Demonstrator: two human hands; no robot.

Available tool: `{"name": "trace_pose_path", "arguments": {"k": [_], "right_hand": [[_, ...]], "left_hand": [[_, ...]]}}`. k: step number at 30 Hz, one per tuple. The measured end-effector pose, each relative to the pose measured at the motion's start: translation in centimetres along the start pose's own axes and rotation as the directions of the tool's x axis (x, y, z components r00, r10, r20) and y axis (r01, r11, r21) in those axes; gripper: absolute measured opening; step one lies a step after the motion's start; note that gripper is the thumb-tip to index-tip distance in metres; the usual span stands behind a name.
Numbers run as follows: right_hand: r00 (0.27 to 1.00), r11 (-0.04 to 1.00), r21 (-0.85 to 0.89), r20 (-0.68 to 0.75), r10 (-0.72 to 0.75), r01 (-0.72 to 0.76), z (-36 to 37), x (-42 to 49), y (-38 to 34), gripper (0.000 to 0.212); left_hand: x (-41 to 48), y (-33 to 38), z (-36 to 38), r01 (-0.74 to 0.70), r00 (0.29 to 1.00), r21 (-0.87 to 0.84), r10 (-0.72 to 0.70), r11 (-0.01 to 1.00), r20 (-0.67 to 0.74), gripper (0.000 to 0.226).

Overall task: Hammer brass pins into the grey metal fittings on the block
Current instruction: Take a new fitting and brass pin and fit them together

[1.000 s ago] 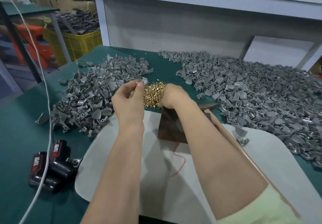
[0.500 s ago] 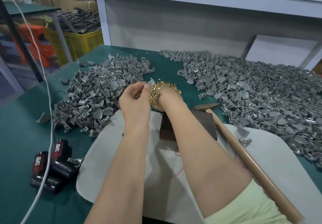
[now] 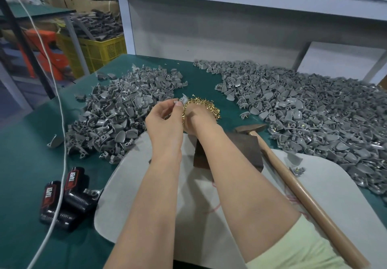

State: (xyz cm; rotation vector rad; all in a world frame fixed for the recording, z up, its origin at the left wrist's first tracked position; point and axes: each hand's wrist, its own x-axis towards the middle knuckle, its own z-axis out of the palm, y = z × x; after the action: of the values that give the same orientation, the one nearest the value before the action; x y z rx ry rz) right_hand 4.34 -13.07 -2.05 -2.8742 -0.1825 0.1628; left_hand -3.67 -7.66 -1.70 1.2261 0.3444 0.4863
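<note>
Closest in, a pale yellow sleeve [image 3: 293, 247] is showing on the right arm, and both forearms are reaching out over a light grey mat [image 3: 129, 185] that's lying on the green table [image 3: 25, 164]. Off to the left of the mat, two black battery packs [image 3: 62, 197] are sitting side by side with a white cable [image 3: 60, 122] trailing across them.

On the right, the hammer [image 3: 303, 195] is lying flat, with its wooden handle running diagonally over the mat and its head resting right at the far corner of the dark block [image 3: 228, 151]. The block is sitting on the mat and is partly hidden under the right forearm.

Just past the block, the left hand [image 3: 165, 122] is pinching one grey fitting [image 3: 184, 100] between thumb and fingertip, holding it up in the air. The right hand [image 3: 199, 120] is dipping into the little heap of brass pins [image 3: 203, 107]. Its fingers are hidden behind the back of the hand, so I honestly can't tell whether it's gripping anything.

Further out, a left pile of fittings [image 3: 117, 109] and a much bigger right pile [image 3: 314, 109] are spreading across the table on either side of the pins. Way back left, a yellow crate [image 3: 100, 51] is sitting on the floor.
</note>
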Motion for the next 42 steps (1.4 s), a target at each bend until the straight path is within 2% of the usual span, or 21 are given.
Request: {"name": "trace_pose_path", "arguments": {"k": [3,7,9,11,13,14,16,19,22,25,28,32,37,40,42], "right_hand": [[0.999,1.000,-0.030,0.037,-0.008,0.009,0.1,0.1,-0.2,0.018],[0.999,1.000,-0.031,-0.036,0.002,-0.003,-0.7,-0.1,0.2,0.013],[0.994,0.998,0.031,-0.102,0.051,-0.048,-1.6,-0.6,0.9,0.002],[0.989,0.993,0.097,-0.120,0.083,-0.072,-2.5,-1.2,2.3,0.004],[0.991,0.973,0.222,-0.101,0.091,-0.067,-3.3,-2.1,4.3,0.016],[0.991,0.949,0.312,-0.103,0.089,-0.053,-3.8,-2.9,5.3,0.018],[0.976,0.858,0.512,-0.204,0.078,0.039,-4.6,-5.0,6.8,0.019],[0.894,0.682,0.687,-0.436,0.108,0.253,-4.7,-8.3,7.4,0.023],[0.849,0.666,0.676,-0.515,0.121,0.316,-3.8,-10.1,7.5,0.025],[0.821,0.745,0.587,-0.563,0.094,0.317,-3.0,-10.7,7.8,0.027],[0.805,0.852,0.458,-0.589,0.075,0.256,-2.8,-11.0,7.7,0.032],[0.806,0.900,0.386,-0.587,0.070,0.204,-3.0,-11.0,7.7,0.033],[0.831,0.855,0.480,-0.544,0.116,0.195,-2.9,-11.0,7.8,0.031],[0.844,0.783,0.585,-0.512,0.157,0.210,-2.9,-10.7,8.2,0.027],[0.854,0.727,0.654,-0.484,0.191,0.208,-3.0,-10.6,8.8,0.021]], "left_hand": [[0.0,0.0,0.0,0.000,1.000,0.001,0.000,1.000,-0.003,0.011],[0.1,0.0,0.0,0.003,1.000,-0.013,-0.003,1.000,-0.001,0.007],[-0.1,0.0,0.1,-0.019,0.999,0.010,0.019,1.000,0.025,0.007],[-0.3,0.1,0.2,-0.084,0.993,0.063,0.078,0.995,0.090,0.008],[-0.8,0.3,0.4,-0.170,0.971,0.140,0.141,0.976,0.195,0.012],[-1.1,0.4,0.6,-0.206,0.953,0.170,0.158,0.964,0.258,0.014],[-1.8,0.6,1.0,-0.221,0.910,0.173,0.139,0.960,0.389,0.017],[-3.0,0.7,1.8,-0.111,0.850,0.144,0.019,0.983,0.526,0.019],[-3.7,0.7,2.2,0.006,0.814,0.117,-0.073,0.993,0.577,0.019],[-3.9,0.8,2.2,0.035,0.808,0.113,-0.094,0.993,0.581,0.017],[-3.9,0.6,2.3,-0.046,0.815,0.160,-0.055,0.986,0.576,0.016],[-4.0,0.3,2.4,-0.173,0.810,0.209,0.018,0.962,0.586,0.017],[-3.9,0.2,2.4,-0.213,0.803,0.211,0.048,0.954,0.595,0.019],[-3.8,0.2,2.4,-0.234,0.798,0.224,0.055,0.946,0.600,0.015],[-3.8,0.1,2.3,-0.304,0.797,0.257,0.098,0.917,0.595,0.009]]}}
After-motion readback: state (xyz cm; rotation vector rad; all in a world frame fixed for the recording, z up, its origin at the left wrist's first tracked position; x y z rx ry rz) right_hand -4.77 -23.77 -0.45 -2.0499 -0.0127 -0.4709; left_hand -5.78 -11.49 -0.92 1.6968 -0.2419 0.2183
